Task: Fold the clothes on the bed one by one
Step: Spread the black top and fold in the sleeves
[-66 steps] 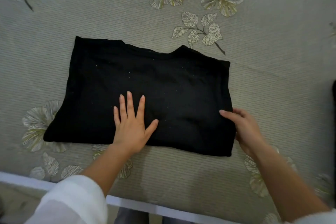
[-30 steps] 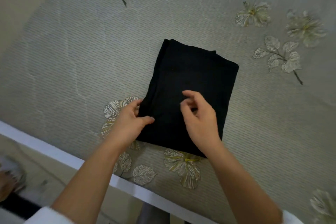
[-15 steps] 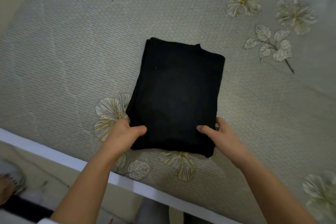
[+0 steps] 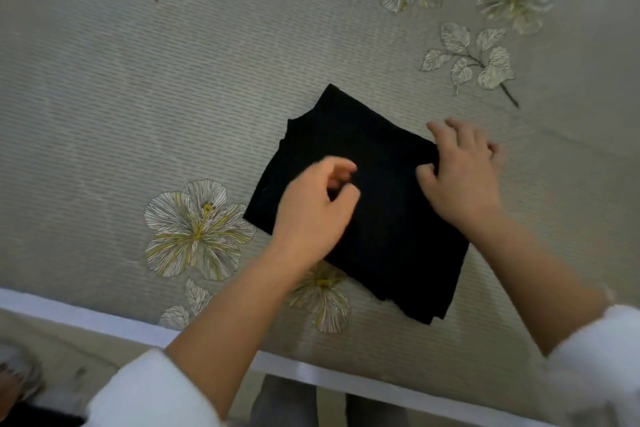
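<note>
A folded black garment [image 4: 377, 218] lay on the flowered bedspread [image 4: 138, 97], near the bed's front edge.
The left hand [image 4: 311, 211] hung over it, fingers curled, too blurred to tell whether they pinched cloth; the right hand [image 4: 460, 177] rested loosely spread across its right edge.

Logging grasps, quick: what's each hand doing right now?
Left hand: fingers curled over the folded black garment; grip cannot be told, too blurred.
Right hand: open, resting on the garment's right edge.
</note>
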A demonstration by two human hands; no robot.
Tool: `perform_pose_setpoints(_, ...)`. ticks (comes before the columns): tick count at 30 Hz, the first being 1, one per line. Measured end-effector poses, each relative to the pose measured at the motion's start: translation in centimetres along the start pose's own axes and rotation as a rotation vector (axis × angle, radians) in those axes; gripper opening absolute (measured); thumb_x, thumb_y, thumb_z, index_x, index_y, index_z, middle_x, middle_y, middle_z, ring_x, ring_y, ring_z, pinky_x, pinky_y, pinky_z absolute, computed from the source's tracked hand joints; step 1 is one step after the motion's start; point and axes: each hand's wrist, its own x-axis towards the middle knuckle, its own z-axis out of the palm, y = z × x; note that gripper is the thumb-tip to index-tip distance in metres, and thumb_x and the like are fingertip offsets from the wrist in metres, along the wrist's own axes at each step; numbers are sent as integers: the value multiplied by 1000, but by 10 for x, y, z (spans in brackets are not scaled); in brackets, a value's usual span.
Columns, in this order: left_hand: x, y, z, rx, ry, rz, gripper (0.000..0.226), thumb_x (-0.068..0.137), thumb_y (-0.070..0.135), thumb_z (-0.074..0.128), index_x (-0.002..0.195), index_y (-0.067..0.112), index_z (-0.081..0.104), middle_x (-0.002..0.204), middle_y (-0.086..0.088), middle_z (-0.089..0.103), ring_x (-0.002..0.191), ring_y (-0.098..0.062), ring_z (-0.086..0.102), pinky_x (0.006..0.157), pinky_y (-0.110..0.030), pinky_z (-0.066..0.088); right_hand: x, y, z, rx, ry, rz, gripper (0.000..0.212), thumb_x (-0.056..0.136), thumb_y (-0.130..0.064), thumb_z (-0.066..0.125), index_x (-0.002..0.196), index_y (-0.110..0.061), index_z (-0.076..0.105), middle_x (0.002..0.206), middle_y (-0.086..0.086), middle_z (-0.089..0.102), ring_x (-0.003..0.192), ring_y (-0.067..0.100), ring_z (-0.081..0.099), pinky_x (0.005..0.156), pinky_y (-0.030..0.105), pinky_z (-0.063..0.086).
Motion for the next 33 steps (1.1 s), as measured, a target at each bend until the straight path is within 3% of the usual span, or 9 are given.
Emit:
perform_pose_setpoints(2, 19, -19, 3, 459, 171, 96, 54, 95, 38, 47, 146, 25, 31, 155, -8, 25, 143, -22, 18, 115, -42, 19, -28, -8, 23, 65, 66, 12, 62, 91, -32, 47, 149, -24, 26, 159, 8, 14, 146, 24, 7, 114, 51, 4)
perform_pose_setpoints(4, 32, -45, 3, 629, 86, -15, 69, 97, 50, 37, 152, 29, 3, 160, -10, -8, 146, -30, -10, 116, -50, 2, -55, -10, 48, 125, 53, 86, 62, 98, -40, 33, 153, -28, 9, 162, 3, -2, 147, 18, -10, 115, 50, -6)
perform_pose_setpoints(8, 31, -84, 5, 705, -10, -61, 70, 94, 61, 26, 150, 38, -8, 158, -10, -20, 144, -30, -20, 115, -50, -6, -94, 1, 85, 265, -7, 239, 56, 96, -52, 5, 148, -40, -12, 157, -11, -21, 141, 4, -26, 117, 48, -6)
perform_pose_setpoints(12, 30, -82, 4, 666, 9, -56, 69, 94, 59, 31, 150, 38, -4, 159, -8, -14, 145, -30, -14, 115, -52, -2, -104, 1, 89, 378, 146, 336, 61, 98, -47, 28, 153, -30, 8, 161, 4, -1, 146, 22, 5, 116, 49, 11)
perform_pose_setpoints(15, 24, -72, 0, 563, 88, -73, 76, 93, 48, 49, 152, 34, 3, 158, -9, 5, 141, -32, 11, 113, -49, 12, -101, -2, 72, 820, 250, 689, 77, 89, -34, 64, 151, -20, 20, 151, 10, 26, 136, 27, 33, 110, 42, 31)
perform_pose_setpoints(19, 18, -55, -18, 15, 140, -341, 82, 86, 19, 67, 151, 19, 16, 150, -9, 31, 133, -26, 38, 110, -42, 34, -98, 4, 49, 1304, 77, 1027, 56, 82, -16, 69, 133, -13, 46, 126, 11, 58, 108, 25, 58, 87, 36, 51)
perform_pose_setpoints(24, 1, -16, -47, -279, -2, -668, 31, 84, 10, 66, 113, 10, 55, 98, -10, 64, 83, -23, 61, 65, -33, 52, -105, 27, 7, 1612, -360, 1131, 38, 71, -6, 60, 108, -4, 64, 105, 17, 68, 97, 33, 64, 67, 35, 54)
perform_pose_setpoints(28, -26, 19, -52, -243, -110, -622, 31, 83, 7, 65, 113, 15, 60, 99, -9, 66, 87, -25, 63, 65, -32, 53, -137, 49, -32, 1611, -440, 1058, 44, 70, -9, 60, 113, -4, 65, 110, 17, 68, 103, 35, 62, 75, 38, 54)
perform_pose_setpoints(33, -58, 76, -22, -239, -262, -532, 41, 82, 6, 66, 120, 19, 57, 111, -10, 65, 94, -25, 63, 70, -33, 53, -197, 94, -77, 1695, -303, 1046, 47, 74, -5, 55, 120, -9, 59, 121, 18, 62, 112, 37, 57, 84, 43, 53)
